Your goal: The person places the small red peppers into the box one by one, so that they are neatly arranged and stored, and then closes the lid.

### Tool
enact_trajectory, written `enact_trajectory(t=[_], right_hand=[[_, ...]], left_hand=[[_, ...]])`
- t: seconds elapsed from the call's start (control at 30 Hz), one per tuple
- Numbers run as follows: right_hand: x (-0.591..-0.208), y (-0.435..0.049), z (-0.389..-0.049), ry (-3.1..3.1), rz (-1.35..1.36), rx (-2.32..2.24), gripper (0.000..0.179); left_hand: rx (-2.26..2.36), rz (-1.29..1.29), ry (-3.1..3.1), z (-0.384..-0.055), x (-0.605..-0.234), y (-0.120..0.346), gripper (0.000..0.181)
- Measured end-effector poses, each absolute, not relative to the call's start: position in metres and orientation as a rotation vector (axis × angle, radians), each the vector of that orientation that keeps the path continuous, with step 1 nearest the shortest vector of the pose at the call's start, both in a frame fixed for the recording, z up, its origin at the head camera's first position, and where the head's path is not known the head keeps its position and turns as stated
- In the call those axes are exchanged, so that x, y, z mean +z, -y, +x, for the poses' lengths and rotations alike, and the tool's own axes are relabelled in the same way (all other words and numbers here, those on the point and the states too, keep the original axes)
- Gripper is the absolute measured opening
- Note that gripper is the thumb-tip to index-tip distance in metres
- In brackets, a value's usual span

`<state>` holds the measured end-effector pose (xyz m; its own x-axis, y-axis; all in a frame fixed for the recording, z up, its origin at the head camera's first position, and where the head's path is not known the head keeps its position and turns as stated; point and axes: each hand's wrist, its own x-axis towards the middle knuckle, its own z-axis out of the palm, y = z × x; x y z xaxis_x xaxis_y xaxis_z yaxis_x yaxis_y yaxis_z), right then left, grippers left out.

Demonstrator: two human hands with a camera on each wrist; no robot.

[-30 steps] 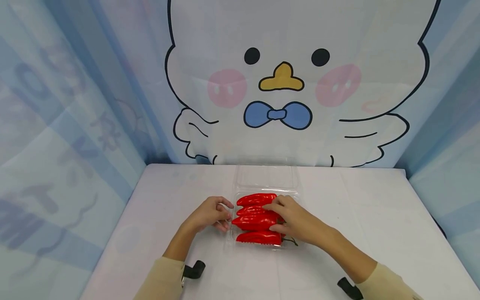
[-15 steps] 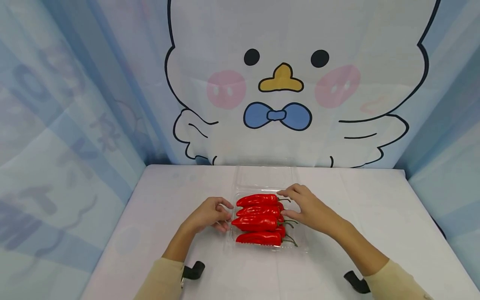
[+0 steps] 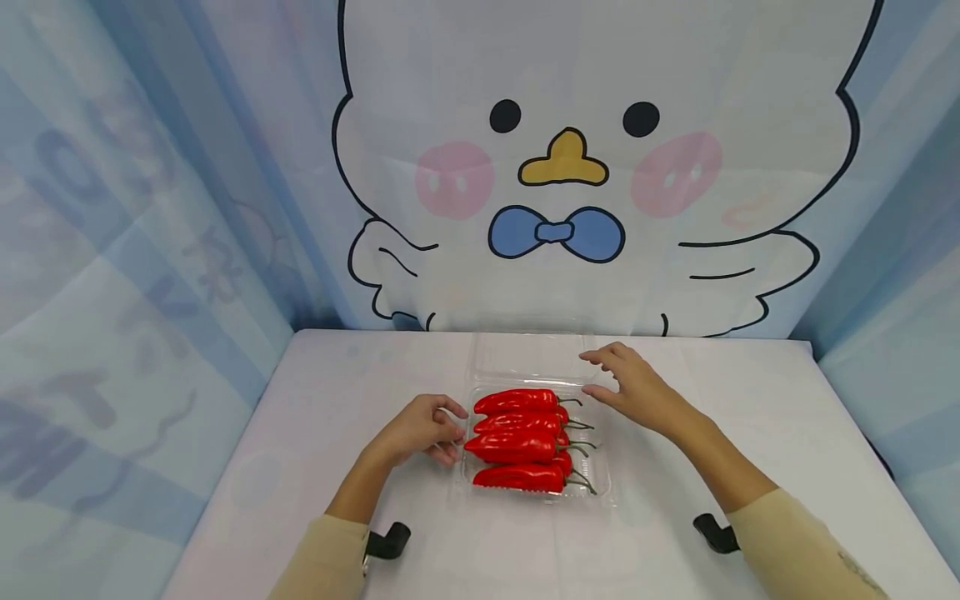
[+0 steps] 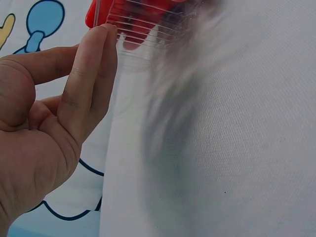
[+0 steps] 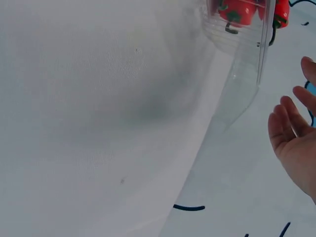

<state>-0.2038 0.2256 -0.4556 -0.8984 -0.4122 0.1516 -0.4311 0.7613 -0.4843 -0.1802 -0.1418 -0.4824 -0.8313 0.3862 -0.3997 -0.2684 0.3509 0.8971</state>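
Note:
Several glossy red chili peppers [image 3: 513,446] with green stems lie side by side, stems to the right, in a clear plastic clamshell box [image 3: 603,490]. Its transparent lid [image 3: 528,357] is folded back, away from the person. At the box's left side is the left hand [image 3: 422,429], its fingers loosely bent. In the left wrist view, the fingertips [image 4: 107,30] of that hand are right at the rim beside the ridged wall [image 4: 148,22]. The right hand [image 3: 637,390] hovers by the lid's right edge, thumb and fingers spread with nothing between them, as the right wrist view also shows.
The box stands on a white-covered table [image 3: 337,375]. Behind it hangs a cloth backdrop [image 3: 555,292] with a cartoon face, and pale blue curtains [image 3: 150,292] flank both sides. A black strap piece [image 3: 388,540] sticks out at the left cuff.
The right hand has let go of the peppers and moved up and to the right, toward the lid's edge, uncovering the stems. The left hand has stayed at the box's left side.

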Motion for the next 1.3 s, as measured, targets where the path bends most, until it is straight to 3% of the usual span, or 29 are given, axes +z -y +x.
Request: enact_trajectory(t=[0.37,0.87,1.3], right_hand=[[-0.466,-0.241,-0.232,2.976,0.567,0.881,0.051],[-0.492,-0.254,-0.269,3.076,0.247,1.207,0.067],[-0.505,-0.251,-0.286,3.019,0.116,1.544,0.059]], left_hand=[[1.519,0.117,-2.058,-0.179,-0.484,0.141,0.031],[1.514,0.118,-2.058,-0.180,-0.481,0.141,0.031],[1.505,0.110,-2.082,-0.177,-0.477,0.140,0.033]])
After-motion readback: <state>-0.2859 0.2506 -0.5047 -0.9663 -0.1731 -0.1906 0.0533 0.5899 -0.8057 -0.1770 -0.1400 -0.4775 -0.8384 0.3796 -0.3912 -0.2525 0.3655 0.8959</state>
